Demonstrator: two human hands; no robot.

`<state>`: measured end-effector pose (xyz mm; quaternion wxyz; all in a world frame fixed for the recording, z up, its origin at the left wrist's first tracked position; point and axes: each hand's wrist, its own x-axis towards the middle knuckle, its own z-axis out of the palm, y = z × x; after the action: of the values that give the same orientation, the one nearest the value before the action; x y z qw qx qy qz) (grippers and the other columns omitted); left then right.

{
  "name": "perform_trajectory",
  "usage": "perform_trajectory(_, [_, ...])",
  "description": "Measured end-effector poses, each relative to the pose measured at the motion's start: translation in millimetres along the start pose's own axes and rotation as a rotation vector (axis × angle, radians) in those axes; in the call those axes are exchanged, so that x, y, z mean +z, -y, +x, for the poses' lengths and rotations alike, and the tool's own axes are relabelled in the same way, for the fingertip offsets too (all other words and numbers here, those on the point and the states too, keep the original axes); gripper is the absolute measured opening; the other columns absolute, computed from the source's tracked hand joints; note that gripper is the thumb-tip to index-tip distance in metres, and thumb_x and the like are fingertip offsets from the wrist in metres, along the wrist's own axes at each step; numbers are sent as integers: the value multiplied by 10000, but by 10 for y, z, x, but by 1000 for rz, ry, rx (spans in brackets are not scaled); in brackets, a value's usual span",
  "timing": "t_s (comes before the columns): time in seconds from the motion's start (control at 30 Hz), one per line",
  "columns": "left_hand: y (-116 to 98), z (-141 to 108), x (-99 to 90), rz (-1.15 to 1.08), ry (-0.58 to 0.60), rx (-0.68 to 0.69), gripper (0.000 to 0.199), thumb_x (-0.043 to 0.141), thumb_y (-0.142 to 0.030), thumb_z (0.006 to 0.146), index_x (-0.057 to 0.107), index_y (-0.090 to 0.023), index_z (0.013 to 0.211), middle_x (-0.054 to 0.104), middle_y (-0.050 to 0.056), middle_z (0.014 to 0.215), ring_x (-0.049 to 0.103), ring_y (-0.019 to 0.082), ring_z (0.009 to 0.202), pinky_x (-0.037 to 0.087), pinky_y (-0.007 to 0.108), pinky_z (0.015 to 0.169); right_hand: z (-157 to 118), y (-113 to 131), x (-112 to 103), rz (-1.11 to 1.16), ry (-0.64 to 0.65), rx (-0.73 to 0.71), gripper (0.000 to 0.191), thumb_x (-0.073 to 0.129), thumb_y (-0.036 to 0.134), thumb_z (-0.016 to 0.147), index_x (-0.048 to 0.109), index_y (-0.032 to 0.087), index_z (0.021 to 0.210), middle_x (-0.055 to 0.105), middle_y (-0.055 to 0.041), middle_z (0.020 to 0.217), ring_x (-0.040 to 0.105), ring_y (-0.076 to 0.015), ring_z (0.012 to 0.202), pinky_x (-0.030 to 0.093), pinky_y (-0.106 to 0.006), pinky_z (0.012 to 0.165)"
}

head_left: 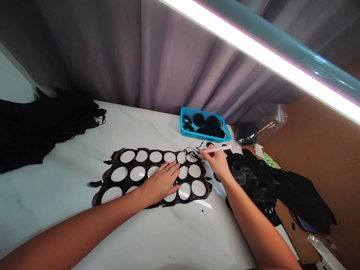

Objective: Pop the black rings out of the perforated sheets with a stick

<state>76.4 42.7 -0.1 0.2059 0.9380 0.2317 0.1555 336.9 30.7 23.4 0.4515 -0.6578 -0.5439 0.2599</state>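
A black sheet (132, 165) with rows of round holes lies flat on the white marbled table (174, 240). My left hand (163, 182) rests on the middle of the sheet with its fingers stretched out, holding nothing. At the sheet's far right corner, my right hand (215, 160) grips a thin white pen-like tool (222, 148), its tip pointing left. Thin black strands (192, 152) curl over the corner hole beside the tip. Several narrow black tabs stick out from the sheet's left and right edges.
Behind the sheet stands a blue basket (206, 137) of black round pieces. Black pieces (258, 180) are heaped at the right, near a clear plastic bag (261, 122). Black sheets (42, 131) are piled at the left. A bright lamp tube (264, 56) crosses overhead.
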Motion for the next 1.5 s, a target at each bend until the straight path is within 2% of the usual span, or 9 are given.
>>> perform_trajectory(0.17, [41, 141, -69, 189, 5, 39, 425, 641, -278, 900, 515, -146, 1284, 464, 171, 1464, 418, 303, 1382, 288, 463, 1169, -10, 92, 103, 668, 214, 266, 339, 809, 373, 732, 522, 196, 704, 716, -48, 873, 688, -202, 924, 489, -202, 562])
perform_trajectory(0.4, [289, 513, -49, 85, 59, 98, 568, 676, -349, 881, 465, -197, 1386, 433, 166, 1490, 375, 329, 1409, 298, 489, 1152, 137, 216, 42, 940, 446, 485, 266, 844, 244, 709, 591, 173, 749, 740, -77, 948, 708, -137, 835, 573, -174, 643])
perform_trajectory(0.53, [367, 514, 8, 17, 55, 81, 519, 648, -345, 899, 503, -166, 1364, 409, 177, 1513, 305, 338, 1444, 236, 512, 1173, 189, 229, -160, 1064, 150, 392, 266, 874, 211, 654, 631, 176, 753, 711, -23, 831, 665, -87, 718, 561, -146, 622])
perform_trajectory(0.67, [331, 501, -64, -109, 14, 56, 397, 601, -353, 924, 573, -190, 1285, 489, 134, 1459, 340, 304, 1431, 238, 481, 1182, 143, 304, -358, 974, -136, 250, 291, 887, 219, 626, 603, 182, 675, 678, 10, 772, 630, -71, 676, 551, -159, 646])
perform_trajectory(0.77, [172, 523, -205, -252, -76, -25, 366, 456, -342, 995, 535, -174, 1310, 538, 141, 1396, 433, 257, 1373, 328, 431, 1145, -36, 445, -325, 746, 51, 252, 275, 850, 292, 701, 602, 173, 695, 698, -18, 790, 635, -88, 667, 542, -193, 636])
perform_trajectory(0.83, [11, 522, -312, -634, -95, -168, 393, 410, -342, 1008, 476, -179, 1359, 557, 138, 1374, 524, 234, 1295, 409, 407, 1089, -179, 550, -219, 629, 200, 228, 270, 811, 337, 754, 601, 170, 730, 704, -19, 754, 636, -93, 628, 528, -203, 608])
perform_trajectory(0.93, [-228, 468, -449, -1402, 81, -404, 402, 401, -427, 1010, 528, -179, 1299, 631, 131, 1273, 592, 252, 1222, 437, 436, 1066, -339, 675, -45, 546, 317, 194, 264, 759, 363, 808, 584, 170, 771, 713, -20, 721, 641, -102, 583, 524, -218, 579])
perform_trajectory(1.0, [-333, 401, -514, -1639, 174, -499, 430, 413, -482, 1004, 586, -149, 1213, 660, 145, 1219, 612, 270, 1195, 436, 445, 1068, -396, 723, 24, 543, 333, 217, 270, 745, 373, 818, 570, 171, 784, 725, -33, 747, 658, -115, 592, 535, -225, 562])
perform_trajectory(1.5, [-391, 217, -748, -1604, 333, -627, 472, 637, -306, 934, 493, -98, 1333, 708, 188, 1138, 699, 288, 1052, 505, 448, 996, -627, 668, -152, 1018, 429, 543, 330, 746, 292, 831, 439, 202, 749, 739, -102, 1014, 751, -232, 905, 418, -97, 324])
